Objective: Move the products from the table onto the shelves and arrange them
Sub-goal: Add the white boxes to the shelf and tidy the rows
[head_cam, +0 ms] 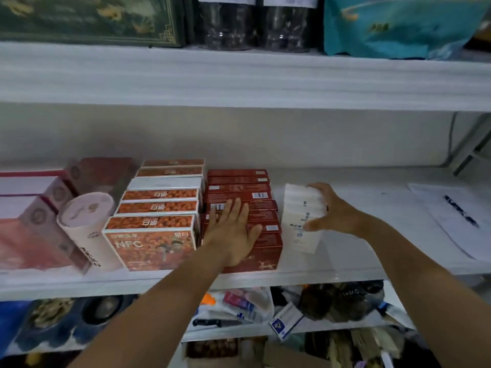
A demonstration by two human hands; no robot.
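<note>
On the white middle shelf [345, 266] stands a row of several dark red boxes [265, 251]. My left hand [233, 229] lies flat on top of them with straight fingers. Right of that row stand several white boxes [297, 221] packed front to back. My right hand [332, 208] grips them from the right side, thumb at the front and fingers over the back. Left of the red row is a row of orange boxes marked NFC [151, 243].
A pink cylinder [85, 229] and pink-red boxes [32, 221] fill the shelf's left end. A printed paper sheet [457, 216] lies at the right. The shelf above holds a green box [93, 19], dark jars [225, 22] and a teal bag [398, 25]. Clutter sits on the shelf below [292, 309].
</note>
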